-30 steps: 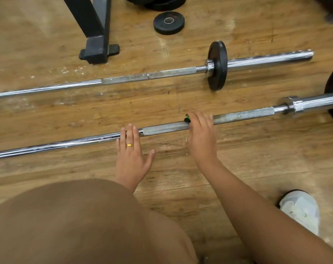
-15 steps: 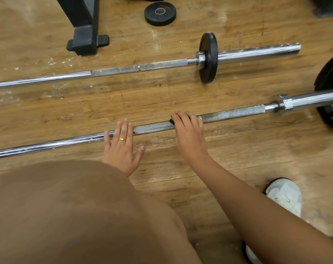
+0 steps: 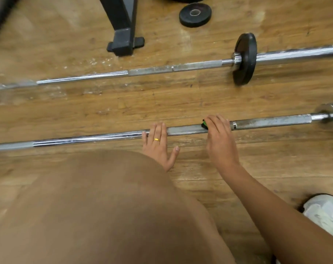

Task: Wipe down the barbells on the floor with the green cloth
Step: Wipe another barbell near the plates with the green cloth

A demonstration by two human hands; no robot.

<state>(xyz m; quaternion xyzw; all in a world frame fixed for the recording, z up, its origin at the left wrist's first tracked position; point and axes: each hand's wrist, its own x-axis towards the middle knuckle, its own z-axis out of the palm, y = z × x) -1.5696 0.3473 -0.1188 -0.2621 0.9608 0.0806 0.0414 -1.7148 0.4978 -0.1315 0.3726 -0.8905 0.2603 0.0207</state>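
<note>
Head view, looking down at wooden floor [image 3: 181,100]; two barbells lie roughly parallel, well apart.

Near barbell [image 3: 184,130]: runs left to right just ahead of the bent knee [image 3: 104,206]; chrome to the left, dull grey knurled section in the middle, chrome collar [image 3: 329,113] at the right edge.

Left hand [image 3: 159,145]: palm down on the floor, fingers straight and close together, their tips lying over the near barbell where chrome meets knurl; thumb spread apart, resting on the floor; gold ring [image 3: 156,139] on one finger.

Right hand [image 3: 220,141]: to the right of the left hand on the same bar; fingers curled over the knurled section, clamped on the green cloth [image 3: 204,123] against the bar (only a small green corner shows beside the index finger; the rest is hidden under the hand).

Far barbell [image 3: 152,70]: untouched; one black plate [image 3: 244,58] stands on its right sleeve.

Also present: loose small plate [image 3: 195,15] flat on the floor beyond; black rack foot [image 3: 123,40] near the far barbell; white shoe [image 3: 326,212] at lower right.
</note>
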